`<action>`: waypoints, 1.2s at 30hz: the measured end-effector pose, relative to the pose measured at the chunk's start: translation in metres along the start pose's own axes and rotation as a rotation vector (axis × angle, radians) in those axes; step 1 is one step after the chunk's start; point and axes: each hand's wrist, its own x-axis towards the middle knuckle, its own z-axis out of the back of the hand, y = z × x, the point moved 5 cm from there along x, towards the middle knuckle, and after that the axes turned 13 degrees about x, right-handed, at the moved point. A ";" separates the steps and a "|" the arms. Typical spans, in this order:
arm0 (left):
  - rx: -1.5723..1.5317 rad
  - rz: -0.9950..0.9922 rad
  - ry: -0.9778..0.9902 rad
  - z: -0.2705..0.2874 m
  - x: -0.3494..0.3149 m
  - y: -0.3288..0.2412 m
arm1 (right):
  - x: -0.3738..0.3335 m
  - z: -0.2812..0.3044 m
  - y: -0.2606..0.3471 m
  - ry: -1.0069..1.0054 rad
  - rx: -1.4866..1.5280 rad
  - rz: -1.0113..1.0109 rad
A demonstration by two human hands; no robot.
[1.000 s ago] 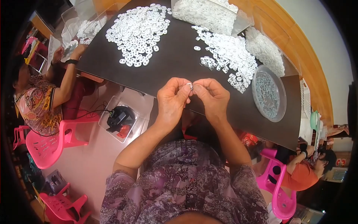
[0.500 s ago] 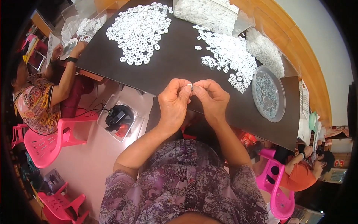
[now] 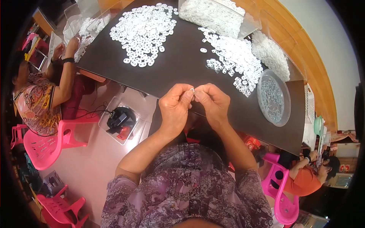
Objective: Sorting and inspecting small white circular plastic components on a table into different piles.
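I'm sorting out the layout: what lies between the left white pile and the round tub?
In the head view, dark tabletop, then another white pile, before the tub.

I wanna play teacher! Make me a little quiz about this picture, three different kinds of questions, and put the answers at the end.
1. What are the left hand and the right hand pinching between them?

2. True or false: the round clear tray holds small bluish-grey parts.

3. What colour is the chair beside the co-worker at the picture's left?
A) green
B) pink
C) black

Key:
1. A small white piece, partly hidden by the fingertips.
2. True.
3. B.
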 end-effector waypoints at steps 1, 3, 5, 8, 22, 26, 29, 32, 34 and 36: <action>0.009 -0.003 0.025 0.000 0.001 0.001 | 0.000 -0.001 0.001 0.002 -0.003 0.006; 0.025 -0.010 0.021 0.003 0.001 0.000 | 0.001 -0.001 0.000 -0.001 -0.051 -0.010; 0.038 -0.022 0.019 0.005 0.001 0.000 | 0.002 -0.002 0.002 -0.004 -0.102 -0.022; 0.073 -0.047 0.019 0.006 0.000 0.000 | 0.002 -0.003 0.001 -0.004 -0.037 -0.084; -0.149 0.134 0.078 0.009 0.001 0.007 | 0.005 -0.003 -0.006 0.033 -0.018 -0.135; -0.128 0.127 0.068 0.006 0.000 0.006 | 0.006 -0.002 -0.006 0.014 -0.020 -0.137; -0.117 0.111 0.064 0.006 0.001 0.006 | 0.008 -0.002 -0.009 0.004 -0.019 -0.132; -0.076 0.045 0.047 0.005 0.001 0.004 | 0.007 0.000 -0.014 0.020 -0.070 -0.153; -0.114 0.141 0.037 0.005 0.000 0.008 | 0.007 -0.002 -0.016 0.018 -0.088 -0.164; -0.176 0.146 0.046 0.005 0.002 0.010 | 0.009 -0.003 -0.013 0.005 -0.080 -0.180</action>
